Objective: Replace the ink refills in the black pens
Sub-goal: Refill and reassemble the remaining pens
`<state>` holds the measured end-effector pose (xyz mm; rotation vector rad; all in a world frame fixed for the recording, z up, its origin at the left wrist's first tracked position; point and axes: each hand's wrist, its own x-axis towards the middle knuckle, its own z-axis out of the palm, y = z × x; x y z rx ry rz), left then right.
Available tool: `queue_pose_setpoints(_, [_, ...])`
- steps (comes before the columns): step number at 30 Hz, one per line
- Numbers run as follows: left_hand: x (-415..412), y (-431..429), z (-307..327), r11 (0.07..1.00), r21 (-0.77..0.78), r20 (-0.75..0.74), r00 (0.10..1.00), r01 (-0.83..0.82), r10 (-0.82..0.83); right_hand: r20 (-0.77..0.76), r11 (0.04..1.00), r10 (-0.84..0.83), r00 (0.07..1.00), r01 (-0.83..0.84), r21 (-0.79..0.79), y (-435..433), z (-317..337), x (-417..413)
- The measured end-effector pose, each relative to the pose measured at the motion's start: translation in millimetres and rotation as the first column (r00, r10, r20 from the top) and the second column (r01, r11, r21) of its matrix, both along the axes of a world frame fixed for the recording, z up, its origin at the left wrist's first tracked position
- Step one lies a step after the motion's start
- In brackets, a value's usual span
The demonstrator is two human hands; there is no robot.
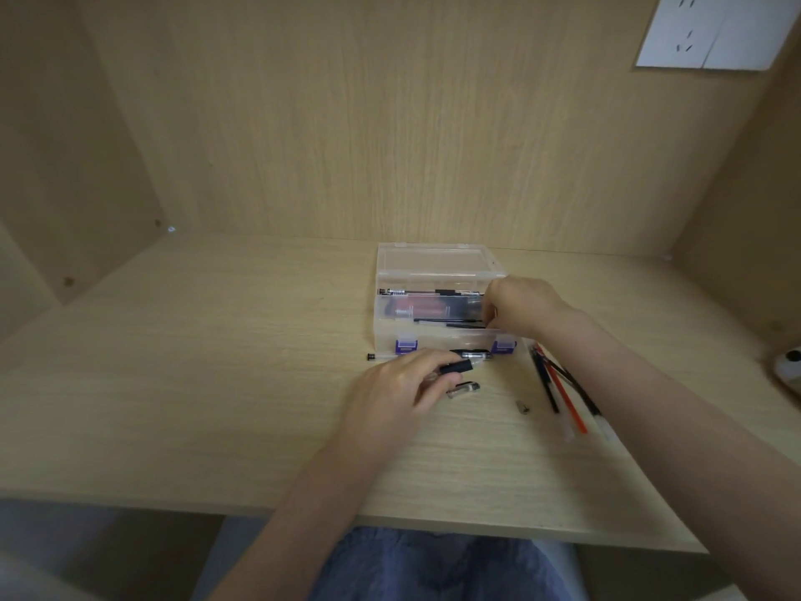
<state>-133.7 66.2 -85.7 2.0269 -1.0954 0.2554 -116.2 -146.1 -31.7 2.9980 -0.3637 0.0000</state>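
My left hand (407,386) grips a clear pen barrel with a black grip (459,366) just in front of the open clear plastic box (433,336). My right hand (518,305) reaches into the box's right end, its fingers curled down over the black refills (450,322) lying inside; what they pinch is hidden. Another black pen (429,292) lies along the box's back section. A second pen (433,354) lies on the desk against the box front. A clear pen piece (463,390) and a small metal tip (523,406) lie on the desk near my left hand.
Several loose refills, black and red (563,390), lie fanned on the desk right of the box. The box lid (437,260) stands open against the back wall. A white and black object (791,362) sits at the far right edge. A wall socket (715,30) is at the top right.
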Motion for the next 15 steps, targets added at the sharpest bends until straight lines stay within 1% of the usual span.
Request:
queue_pose_setpoints(3, [0,0,0,1.000,0.002,-0.007,1.000,-0.004,0.004,-0.046,0.998,0.027,0.999,-0.029,-0.047,0,6,0])
queue_pose_setpoints(6, [0,0,0,1.000,-0.007,0.002,1.000,-0.009,0.009,-0.053,0.996,0.062,0.997,-0.065,-0.066,-2,5,-1])
queue_pose_setpoints(8, [0,0,0,1.000,-0.007,0.005,1.000,-0.008,0.008,-0.038,0.996,0.086,0.996,-0.088,-0.036,-5,6,-4])
queue_pose_setpoints(9, [0,0,0,1.000,-0.008,0.006,1.000,-0.006,0.006,-0.016,0.996,0.093,0.996,-0.093,0.004,-7,8,-7])
queue_pose_setpoints(11, [0,0,0,1.000,-0.009,0.008,1.000,-0.010,0.010,0.072,0.985,0.082,0.994,-0.092,0.146,-9,16,-16])
queue_pose_setpoints(12, [0,0,0,1.000,-0.011,0.003,1.000,-0.014,0.014,0.130,0.958,0.059,0.990,-0.093,0.270,-9,20,-22])
queue_pose_setpoints(13, [0,0,0,1.000,-0.016,-0.004,1.000,-0.017,0.017,0.189,0.905,0.027,0.982,-0.104,0.413,-8,24,-29])
queue_pose_setpoints(15, [0,0,0,0.999,-0.024,-0.019,1.000,-0.021,0.020,0.285,0.749,-0.043,0.958,-0.158,0.644,-5,31,-45])
